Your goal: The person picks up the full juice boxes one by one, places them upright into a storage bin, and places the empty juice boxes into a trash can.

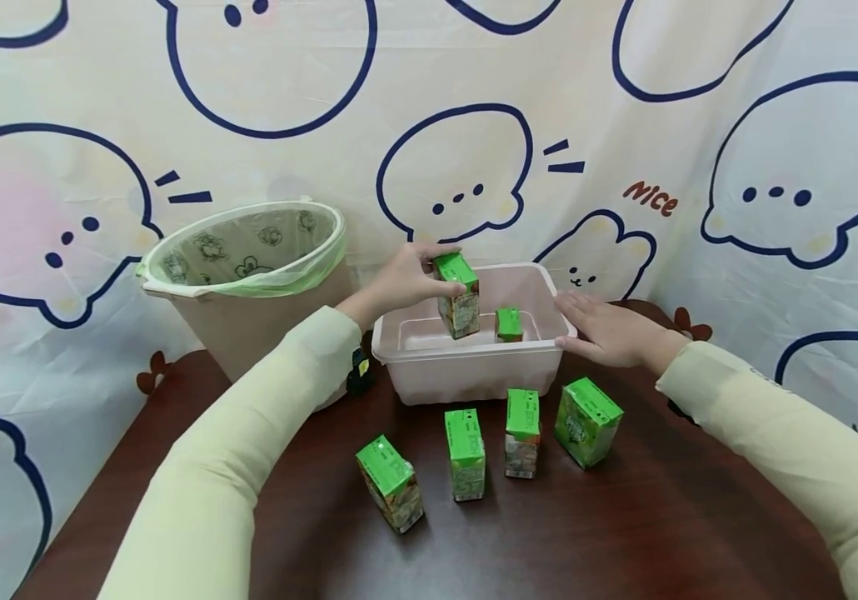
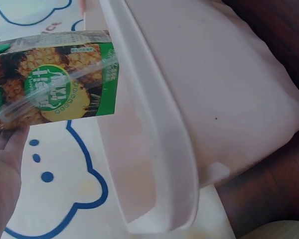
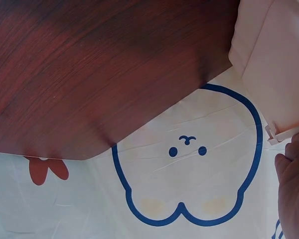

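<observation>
My left hand [image 1: 408,279] grips a green-topped juice box [image 1: 459,304] by its sides, above the pale pink plastic bin [image 1: 466,367]. Pineapple pictures and a wrapped straw show on the side of that juice box [image 2: 55,82] in the left wrist view. Inside the bin, toward its right, another juice box [image 1: 508,325] stands. My right hand [image 1: 612,329] rests with fairly straight fingers against the bin's right rim. Only the edge of the right hand [image 3: 295,184] shows in the right wrist view, beside the bin wall [image 3: 279,64].
In front of the bin, several juice boxes stand on the dark wooden table [image 1: 549,542]: one at left [image 1: 390,483], two in the middle [image 1: 465,454] and one at right [image 1: 588,422]. A lined trash can [image 1: 271,325] stands left of the bin. A patterned cloth [image 1: 286,167] hangs behind.
</observation>
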The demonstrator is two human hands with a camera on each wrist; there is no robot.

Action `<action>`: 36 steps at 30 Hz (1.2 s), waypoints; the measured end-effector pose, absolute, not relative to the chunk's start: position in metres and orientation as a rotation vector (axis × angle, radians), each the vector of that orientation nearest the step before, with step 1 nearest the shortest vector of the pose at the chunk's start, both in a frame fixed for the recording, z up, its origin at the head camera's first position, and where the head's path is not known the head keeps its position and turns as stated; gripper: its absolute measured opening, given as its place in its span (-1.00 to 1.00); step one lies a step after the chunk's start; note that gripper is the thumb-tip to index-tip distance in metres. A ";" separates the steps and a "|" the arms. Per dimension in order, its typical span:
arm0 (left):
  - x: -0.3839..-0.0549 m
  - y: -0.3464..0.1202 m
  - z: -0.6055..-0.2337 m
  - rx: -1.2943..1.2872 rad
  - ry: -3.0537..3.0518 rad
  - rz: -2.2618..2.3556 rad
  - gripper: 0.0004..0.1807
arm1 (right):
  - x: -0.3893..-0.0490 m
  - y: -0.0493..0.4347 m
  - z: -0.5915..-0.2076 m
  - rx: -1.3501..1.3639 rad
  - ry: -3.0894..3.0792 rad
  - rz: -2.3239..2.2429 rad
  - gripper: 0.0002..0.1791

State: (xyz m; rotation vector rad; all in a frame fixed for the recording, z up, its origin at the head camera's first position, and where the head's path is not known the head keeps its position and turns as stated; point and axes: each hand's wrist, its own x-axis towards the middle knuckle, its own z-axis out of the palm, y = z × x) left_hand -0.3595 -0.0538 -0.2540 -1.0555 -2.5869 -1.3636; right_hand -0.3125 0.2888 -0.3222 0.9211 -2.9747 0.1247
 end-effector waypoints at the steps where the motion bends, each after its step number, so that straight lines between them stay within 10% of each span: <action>1: -0.362 -0.053 -0.256 -1.067 -2.588 -1.378 -0.30 | -0.313 0.288 -0.322 0.918 -2.975 0.127 -0.10; 36: -0.394 -0.029 -0.299 -1.278 -2.840 -1.391 -0.35 | -0.313 0.289 -0.321 0.909 -3.000 0.101 -0.08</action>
